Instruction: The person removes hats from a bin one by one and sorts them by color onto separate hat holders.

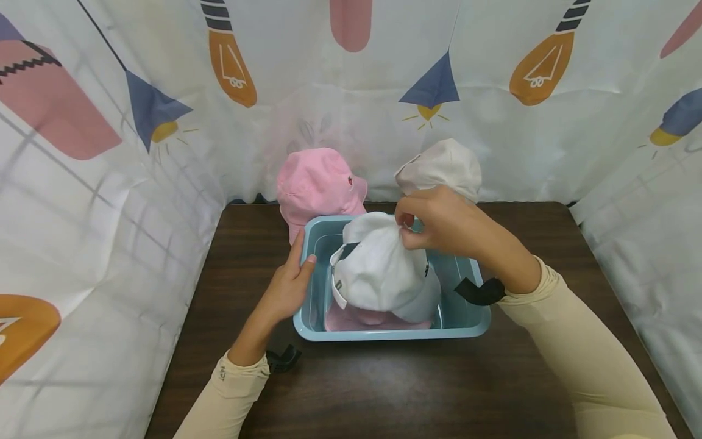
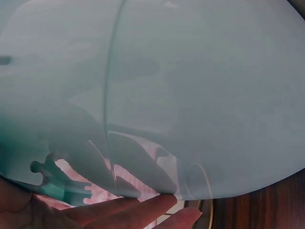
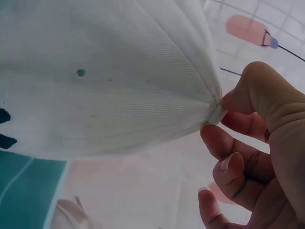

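Note:
A pale blue plastic basin (image 1: 392, 334) stands on the table, with a white cap (image 1: 378, 268) in it. My right hand (image 1: 441, 222) pinches the small button on the crown of that cap between thumb and fingertips. In the right wrist view, the white cap's cloth (image 3: 109, 109) is drawn to a point at the fingertips. Below the cap, part of a pink cap (image 1: 356, 319) shows on the basin floor. My left hand (image 1: 289, 279) grips the basin's left side, thumb at the rim and fingers along the outer wall. The basin wall (image 2: 214, 95) fills most of the left wrist view.
Behind the basin's left corner sits another pink cap (image 1: 320, 183) with a small red emblem. A cream cap (image 1: 444, 167) rests at the back right, partly hidden by my right hand. The dark wooden table (image 1: 384, 384) is bordered by a printed white curtain (image 1: 340, 110).

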Available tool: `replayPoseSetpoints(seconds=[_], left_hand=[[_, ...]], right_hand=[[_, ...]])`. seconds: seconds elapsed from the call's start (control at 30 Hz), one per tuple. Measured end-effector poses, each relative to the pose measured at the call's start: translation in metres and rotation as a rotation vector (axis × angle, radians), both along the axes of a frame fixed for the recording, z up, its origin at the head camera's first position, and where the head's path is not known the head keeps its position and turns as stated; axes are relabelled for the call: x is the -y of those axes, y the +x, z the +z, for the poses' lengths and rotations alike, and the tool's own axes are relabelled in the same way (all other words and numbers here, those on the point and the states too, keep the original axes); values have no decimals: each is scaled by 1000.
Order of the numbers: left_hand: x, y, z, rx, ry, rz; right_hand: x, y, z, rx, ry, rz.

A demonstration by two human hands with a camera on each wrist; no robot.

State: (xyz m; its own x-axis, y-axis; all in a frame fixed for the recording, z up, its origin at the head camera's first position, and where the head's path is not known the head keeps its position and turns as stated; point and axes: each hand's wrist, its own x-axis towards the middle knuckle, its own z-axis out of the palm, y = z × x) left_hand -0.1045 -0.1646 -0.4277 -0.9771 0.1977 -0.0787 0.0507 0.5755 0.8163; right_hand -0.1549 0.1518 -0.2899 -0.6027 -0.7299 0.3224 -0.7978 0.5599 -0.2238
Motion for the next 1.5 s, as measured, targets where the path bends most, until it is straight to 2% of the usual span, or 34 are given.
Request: replayPoseSetpoints(seconds=[0.17, 0.37, 0.6, 0.8, 1.0, 1.23, 1.4, 1.5], left_hand=[[-1, 1, 2, -6, 13, -9], [-1, 1, 3, -11, 17, -16], [-1, 1, 3, -3, 27, -20], [0, 0, 2, -4, 38, -30], [0, 0, 1, 2, 37, -31], [1, 1, 1, 1, 35, -25], [1, 1, 1, 7, 38, -29], [1, 1, 1, 11, 37, -29]], right_hand=[[-8, 0, 16, -41, -55, -3], [-19, 1, 39, -193, -122, 8], [-29, 2, 62, -243, -118, -69], [-41, 1, 84, -356, -101, -90], [-53, -2, 106, -425, -90, -126], [-63, -11, 120, -432, -83, -222], [-72, -19, 130, -438, -16, -302], [-76, -25, 135, -408, 12, -360]])
